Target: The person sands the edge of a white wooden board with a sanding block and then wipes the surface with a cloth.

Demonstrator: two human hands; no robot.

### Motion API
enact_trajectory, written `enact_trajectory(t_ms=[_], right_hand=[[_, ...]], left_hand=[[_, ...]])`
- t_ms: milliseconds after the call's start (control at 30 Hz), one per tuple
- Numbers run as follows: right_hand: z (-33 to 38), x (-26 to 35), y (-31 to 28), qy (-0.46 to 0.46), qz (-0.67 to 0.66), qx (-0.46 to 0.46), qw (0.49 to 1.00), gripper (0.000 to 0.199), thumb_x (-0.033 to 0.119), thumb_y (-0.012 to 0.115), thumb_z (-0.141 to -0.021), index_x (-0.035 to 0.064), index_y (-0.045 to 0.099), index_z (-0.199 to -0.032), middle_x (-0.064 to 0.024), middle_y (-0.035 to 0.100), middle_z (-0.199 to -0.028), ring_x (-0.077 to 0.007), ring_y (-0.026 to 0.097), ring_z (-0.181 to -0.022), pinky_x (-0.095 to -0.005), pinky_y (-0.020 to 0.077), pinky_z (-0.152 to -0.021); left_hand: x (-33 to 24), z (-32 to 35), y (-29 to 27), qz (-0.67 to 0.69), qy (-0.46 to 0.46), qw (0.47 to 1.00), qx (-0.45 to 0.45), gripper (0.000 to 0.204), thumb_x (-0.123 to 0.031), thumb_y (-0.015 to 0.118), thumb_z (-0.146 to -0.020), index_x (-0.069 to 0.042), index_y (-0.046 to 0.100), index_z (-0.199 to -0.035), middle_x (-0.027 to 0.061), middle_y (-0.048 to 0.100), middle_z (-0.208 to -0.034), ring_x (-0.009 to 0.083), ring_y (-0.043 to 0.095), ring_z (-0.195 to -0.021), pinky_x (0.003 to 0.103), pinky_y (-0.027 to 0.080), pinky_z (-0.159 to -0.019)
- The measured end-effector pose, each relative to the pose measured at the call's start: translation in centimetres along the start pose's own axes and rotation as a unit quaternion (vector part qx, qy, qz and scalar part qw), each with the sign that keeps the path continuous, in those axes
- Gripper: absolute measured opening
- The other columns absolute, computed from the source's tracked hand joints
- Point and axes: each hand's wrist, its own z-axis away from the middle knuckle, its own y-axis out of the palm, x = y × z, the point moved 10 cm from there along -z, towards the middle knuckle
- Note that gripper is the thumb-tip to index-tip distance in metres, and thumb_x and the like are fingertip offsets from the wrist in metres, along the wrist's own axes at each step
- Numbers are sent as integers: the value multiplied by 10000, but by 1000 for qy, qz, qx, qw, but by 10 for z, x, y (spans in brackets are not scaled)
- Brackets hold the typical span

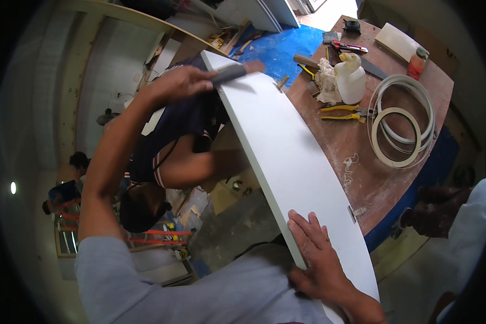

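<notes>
A long white board (294, 146) with a thin edge slants from the upper middle to the lower right. My left hand (186, 83), its arm stretched forward, is closed round a dark grey block-like tool (229, 74) held at the board's far end. The tool is smeared by motion and its brownish tip makes its kind unclear. My right hand (318, 259) lies on the near part of the board, fingers stretched flat, thumb at the edge. Small metal hinges (352, 214) sit along the board's right edge.
On the right, a brown worktable (335, 156) holds yellow-handled pliers (343, 112), a white bottle (351, 81), coiled edging strip (397, 116), a red cutter (348, 47) and a red-labelled bottle (417, 63). Another person (167, 146) bends close by, left of the board. A blue sheet (308, 43) covers floor beyond.
</notes>
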Motion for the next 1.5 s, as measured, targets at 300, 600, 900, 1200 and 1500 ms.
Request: enact_trajectory(t_ms=[300, 600, 900, 1200, 1500], right_hand=[[2, -1, -3, -1, -8, -2, 1000, 992, 67, 705, -784, 110, 264, -1672, -118, 222, -1751, -569, 149, -1573, -734, 174, -1223], [4, -1, -4, -24, -7, -12, 1000, 988, 34, 676, -794, 124, 246, -1679, -101, 214, -1754, -570, 147, -1572, -723, 179, -1228], [1, -4, -19, -3, -36, -15, 999, 967, 17, 656, -792, 119, 275, -1675, -96, 228, -1753, -542, 134, -1589, -663, 145, -1266], [3, 1, -12, -14, -26, -18, 999, 982, -8, 648, -774, 137, 289, -1676, -94, 246, -1751, -517, 142, -1598, -638, 163, -1272], [4, -3, -12, -18, -30, -30, 999, 963, 0, 661, -784, 119, 298, -1668, -105, 240, -1751, -537, 151, -1588, -659, 166, -1262]], left_hand=[[-40, 27, 11, 83, 0, 996, -15, 480, -318, 655, -1046, -156, 616, -1496, 115, 696, -1023, 224, 667, -954, 371, 520, -896], [-11, -5, 7, 77, 35, 993, -84, 500, -311, 673, -1020, -80, 631, -1461, 208, 760, -1116, 239, 689, -981, 385, 525, -902], [-84, 51, 30, 32, 70, 994, -84, 459, -336, 701, -1008, -203, 662, -1445, 132, 590, -876, 315, 650, -843, 439, 501, -756], [-20, -16, 8, 20, 22, 998, -50, 501, -436, 653, -1012, -120, 682, -1399, 226, 761, -1137, 378, 740, -1019, 433, 559, -904], [-109, 63, 17, -1, 58, 998, 10, 463, -453, 652, -1021, -202, 694, -1408, 158, 696, -1000, 359, 684, -964, 449, 530, -840]])
